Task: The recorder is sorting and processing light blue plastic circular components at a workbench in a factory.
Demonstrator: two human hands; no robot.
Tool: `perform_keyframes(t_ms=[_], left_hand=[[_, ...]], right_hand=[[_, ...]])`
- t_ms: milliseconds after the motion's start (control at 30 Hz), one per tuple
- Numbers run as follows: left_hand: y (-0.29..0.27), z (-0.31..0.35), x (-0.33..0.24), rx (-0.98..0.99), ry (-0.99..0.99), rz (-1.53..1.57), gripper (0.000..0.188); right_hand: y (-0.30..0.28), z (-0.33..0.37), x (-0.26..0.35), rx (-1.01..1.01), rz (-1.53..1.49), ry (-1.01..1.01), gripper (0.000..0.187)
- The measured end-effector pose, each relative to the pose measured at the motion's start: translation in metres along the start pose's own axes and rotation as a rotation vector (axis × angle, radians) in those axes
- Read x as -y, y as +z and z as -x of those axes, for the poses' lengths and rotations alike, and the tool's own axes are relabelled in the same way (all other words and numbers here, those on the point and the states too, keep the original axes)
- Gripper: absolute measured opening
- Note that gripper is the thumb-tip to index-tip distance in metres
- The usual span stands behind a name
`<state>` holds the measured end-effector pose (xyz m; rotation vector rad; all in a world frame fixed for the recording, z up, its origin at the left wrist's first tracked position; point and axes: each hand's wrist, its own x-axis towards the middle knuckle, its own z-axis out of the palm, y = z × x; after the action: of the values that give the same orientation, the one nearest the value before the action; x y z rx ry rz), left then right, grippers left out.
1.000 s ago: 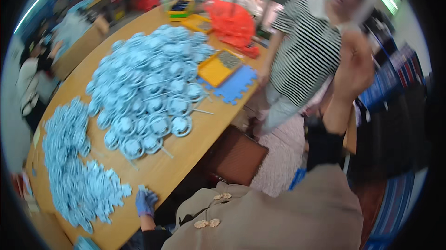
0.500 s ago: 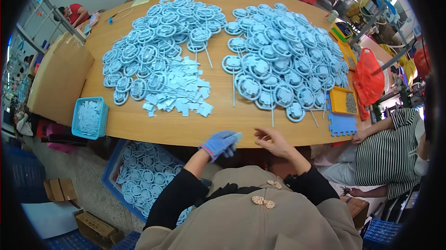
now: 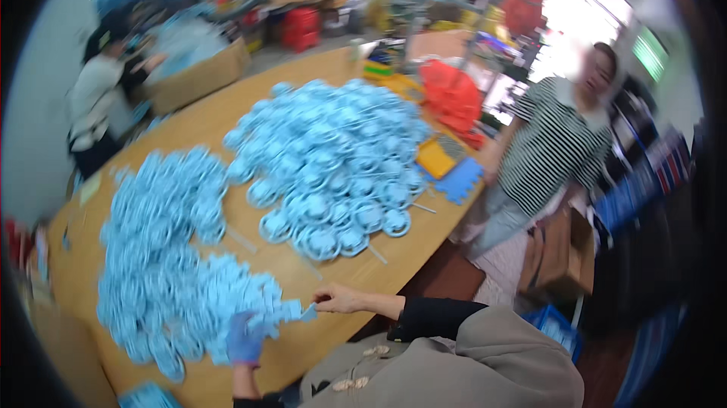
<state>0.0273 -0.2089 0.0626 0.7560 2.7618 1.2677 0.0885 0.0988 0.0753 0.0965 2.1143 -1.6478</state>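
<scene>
My bare right hand (image 3: 339,300) is closed in a pinch at the near table edge, its fingertips on a small flat light-blue piece (image 3: 309,312). My left hand (image 3: 244,341), in a blue-purple glove, lies at the near side of a heap of small flat light-blue pieces (image 3: 235,285). Motion smears its fingers, so their grip is unclear. Beyond and left of that heap is a pile of light-blue ring-shaped plastic parts (image 3: 155,234). A second, larger pile of such ring parts (image 3: 341,158), some with thin stems sticking out, covers the table's middle.
On the wooden table (image 3: 424,260), a yellow tray (image 3: 433,156) and a blue foam mat (image 3: 460,181) lie at the right edge, near a red plastic bag (image 3: 452,97). A person in a striped top (image 3: 556,135) stands at the right. Bottom left shows a blue basket (image 3: 148,395).
The view has swung to the right. My hands have moved from in front of my body to the heap of flat pieces, and my right hand now pinches one.
</scene>
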Motion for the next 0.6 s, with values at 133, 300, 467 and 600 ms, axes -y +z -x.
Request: perform_keyframes(t_ms=[133, 300, 467, 600], left_hand=[[-0.058, -0.027, 0.082, 0.029, -0.292, -0.587, 0.072], [-0.084, -0.064, 0.074, 0.223, -0.033, -0.677, 0.05], [-0.096, -0.072, 0.073, 0.406, -0.277, -0.611, 0.069], [-0.094, -0.082, 0.063, 0.478, -0.166, -0.675, 0.069]], right_hand=[[-0.029, 0.028, -0.019, -0.349, -0.192, 0.109, 0.021], [-0.058, 0.102, -0.057, -0.762, -0.483, 0.117, 0.018], [-0.101, 0.168, -0.027, -1.198, -0.571, -0.17, 0.015], [-0.091, 0.162, -0.017, -1.124, -0.479, -0.127, 0.016]])
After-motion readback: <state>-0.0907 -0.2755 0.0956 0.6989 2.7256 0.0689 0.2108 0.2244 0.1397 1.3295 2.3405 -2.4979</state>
